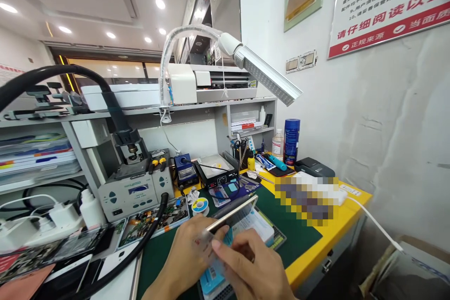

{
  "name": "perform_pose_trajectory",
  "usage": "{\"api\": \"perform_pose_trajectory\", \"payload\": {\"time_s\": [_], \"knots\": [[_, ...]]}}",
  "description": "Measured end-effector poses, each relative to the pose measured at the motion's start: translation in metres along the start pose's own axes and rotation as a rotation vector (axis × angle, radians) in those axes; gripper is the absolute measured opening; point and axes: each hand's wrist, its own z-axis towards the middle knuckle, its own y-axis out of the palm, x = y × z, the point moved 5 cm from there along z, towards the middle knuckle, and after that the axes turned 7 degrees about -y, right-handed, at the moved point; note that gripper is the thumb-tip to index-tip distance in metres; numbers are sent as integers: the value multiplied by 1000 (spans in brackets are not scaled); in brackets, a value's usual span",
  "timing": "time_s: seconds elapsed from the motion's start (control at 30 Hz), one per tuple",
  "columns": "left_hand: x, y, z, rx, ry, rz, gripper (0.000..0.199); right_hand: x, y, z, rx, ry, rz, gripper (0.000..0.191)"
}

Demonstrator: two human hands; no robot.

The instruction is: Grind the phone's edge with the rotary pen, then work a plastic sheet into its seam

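Note:
My left hand [184, 251] is wrapped round a phone [235, 213], a thin slab with a pale metallic edge, tilted up over the mat. Thumb and fingers of my right hand [260, 262] pinch a clear plastic film [210, 249] with faint red print. This film lies against the phone's near end, and I cannot tell whether it is stuck to it. Below both hands lies a blue-and-white package [262, 227] on a dark gridded tray [280, 239]. The phone's lower part is hidden by my fingers.
A green mat [302, 241] covers the yellow bench. On the left stand a grey rework station [137, 192], a tray of small circuit parts [153, 220] and a black hose [154, 227]. A solder reel [200, 206] sits behind my hands. A lamp [269, 72] hangs above.

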Motion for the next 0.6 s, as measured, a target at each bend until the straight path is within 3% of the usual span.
{"api": "perform_pose_trajectory", "payload": {"time_s": [0.13,0.37,0.6], "knots": [[5,-3,-1,-9,23,-15,37,-1,14,4,44,-21,-8,40],[4,-4,-3,3,0,-43,34,-4,9,15,145,34,-35,29],[4,-3,-3,11,49,-69,32,-2,9,20,104,8,-31,31]]}}
